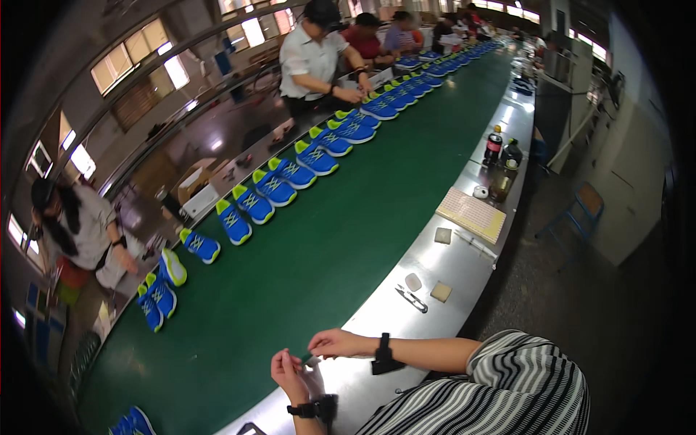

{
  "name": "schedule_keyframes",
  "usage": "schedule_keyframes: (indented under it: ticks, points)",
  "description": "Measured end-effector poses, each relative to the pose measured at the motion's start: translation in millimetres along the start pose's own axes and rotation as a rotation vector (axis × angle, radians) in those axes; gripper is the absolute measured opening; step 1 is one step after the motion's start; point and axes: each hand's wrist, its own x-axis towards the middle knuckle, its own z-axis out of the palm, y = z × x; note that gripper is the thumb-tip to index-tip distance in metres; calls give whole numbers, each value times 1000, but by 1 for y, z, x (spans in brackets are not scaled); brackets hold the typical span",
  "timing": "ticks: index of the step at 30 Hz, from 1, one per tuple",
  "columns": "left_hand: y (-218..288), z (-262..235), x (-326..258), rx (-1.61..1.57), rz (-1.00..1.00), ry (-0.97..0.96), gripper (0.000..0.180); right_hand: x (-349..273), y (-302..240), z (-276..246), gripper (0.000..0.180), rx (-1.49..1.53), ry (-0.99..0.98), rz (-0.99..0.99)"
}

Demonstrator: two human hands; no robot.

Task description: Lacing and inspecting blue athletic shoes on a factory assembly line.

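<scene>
a small dark piece (310,359), possibly a tag, is pinched by left hand (288,371) and right hand (335,342); it is best kept low over the steel ledge (377,312).

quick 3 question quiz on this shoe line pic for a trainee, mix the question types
1. True or false: the blue shoes stand in a row along the far edge of the green belt.
2. Which lies on the metal ledge nearest the hands? A) scissors B) a hammer C) a shoe
3. Fill in: the left hand and right hand meet on a small ____ piece between the fingertips.

Key
1. True
2. A
3. Grey; it is too small to say what it is.
</scene>
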Motion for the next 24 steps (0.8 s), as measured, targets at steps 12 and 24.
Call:
schedule_keyframes:
  ticks: [12,24]
  points:
    - [-41,-13,55,-65,-204,42,22,79,19,2,30,149,2,-37]
    - [-4,18,52,-210,-361,30,19,79,24,7,30,-81,23,-124]
